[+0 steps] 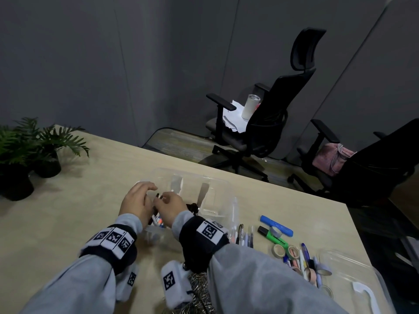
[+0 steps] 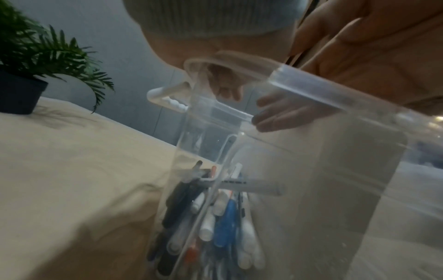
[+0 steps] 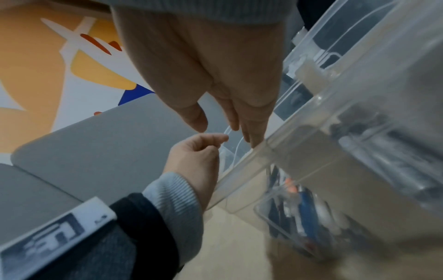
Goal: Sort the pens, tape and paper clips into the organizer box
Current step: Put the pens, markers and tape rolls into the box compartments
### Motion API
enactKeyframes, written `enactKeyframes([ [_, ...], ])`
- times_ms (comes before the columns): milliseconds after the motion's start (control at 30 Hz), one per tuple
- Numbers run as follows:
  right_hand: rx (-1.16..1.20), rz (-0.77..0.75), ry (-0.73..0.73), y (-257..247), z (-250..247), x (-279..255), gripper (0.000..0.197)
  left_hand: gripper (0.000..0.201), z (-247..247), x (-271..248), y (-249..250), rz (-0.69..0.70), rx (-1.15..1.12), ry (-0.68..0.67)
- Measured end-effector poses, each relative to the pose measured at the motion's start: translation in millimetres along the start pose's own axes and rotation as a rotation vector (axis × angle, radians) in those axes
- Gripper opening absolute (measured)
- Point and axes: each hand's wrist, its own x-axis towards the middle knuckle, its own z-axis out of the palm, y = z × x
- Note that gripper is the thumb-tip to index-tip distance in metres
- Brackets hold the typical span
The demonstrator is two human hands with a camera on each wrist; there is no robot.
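My left hand (image 1: 136,201) and my right hand (image 1: 170,206) meet over the near left corner of the clear organizer box (image 1: 213,196), which sits on the table (image 1: 68,211) straight ahead of me. My left fingers are loosely curled above the box rim; the views are too blurred to say for sure, but they seem to hold nothing. My right hand pinches a dark pen (image 1: 157,196) between thumb and fingertips, its tip poking up between my two hands. Directly under my hands, the narrow compartment already holds a bundle of pens (image 2: 215,223), black, white, blue and orange, with one white marker (image 2: 254,186) lying crosswise on top. To the right of my right wrist lie more loose pens (image 1: 243,235), a blue highlighter (image 1: 275,225), a green highlighter (image 1: 273,236) and several tape rolls (image 1: 280,250). Further right lies the clear lid (image 1: 353,282).
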Motion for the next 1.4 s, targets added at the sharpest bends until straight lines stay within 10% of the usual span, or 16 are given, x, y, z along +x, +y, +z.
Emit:
enactKeyframes([
  [233, 0.394, -0.034, 0.223, 28.4, -56.3, -32.1, 0.017, 0.025, -0.5, 8.1, 19.0, 0.168, 0.478, -0.417],
  [367, 0.501, -0.032, 0.355, 50.3, -108.3, -59.4, 0.020, 0.033, 16.7, 13.7, 33.7, 0.035, 0.686, -0.959],
  [500, 0.584, 0.036, 0.569, 92.0, -158.8, -80.1, 0.019, 0.019, 29.1, 15.7, 26.7, -0.052, 0.873, -1.115],
  [733, 0.656, 0.258, 0.882, 180.9, -204.5, -123.0, 0.011, 0.005, 38.2, 25.4, 13.4, 0.159, 0.856, -0.951],
  [867, 0.480, 0.465, 0.889, 239.0, -200.1, -127.2, 0.014, 0.054, 36.4, 24.0, 6.8, 0.131, 0.788, -0.870],
  [967, 0.180, 0.535, 0.889, 255.8, -193.9, -130.5, 0.015, 0.049, 30.2, 23.5, 13.6, 0.106, 0.696, -0.785],
  [1200, -0.461, 0.682, 0.529, 259.5, -169.2, -137.8, 0.025, 0.023, 8.4, 10.8, 30.4, 0.046, 0.254, -0.243],
  [1400, -0.861, 0.683, 0.420, 262.8, -152.8, -134.6, 0.042, 0.024, 12.7, -10.9, 42.9, 0.277, 0.188, -0.225],
])
